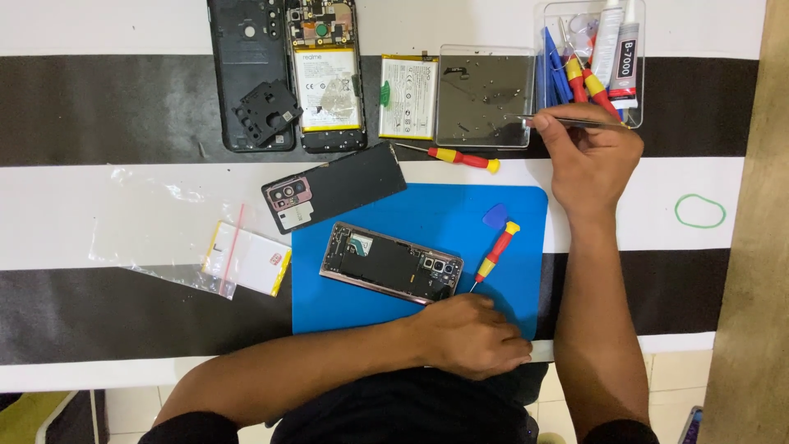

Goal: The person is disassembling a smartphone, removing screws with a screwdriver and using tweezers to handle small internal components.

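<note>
Holding tweezers (567, 122) pinched in right hand (592, 160) fingers, upper right, tip over clear tray (485, 141) | left hand (470, 335) curled loosely, empty, lower centre, just below opened phone (390, 263) on blue mat (436, 210)

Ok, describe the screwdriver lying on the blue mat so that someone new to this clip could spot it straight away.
Find the blue mat in the middle of the striped table. Near its right edge, beside the opened phone, lies a small red-and-yellow screwdriver, tip toward the left hand. A similar screwdriver lies off the mat, above it.
</note>
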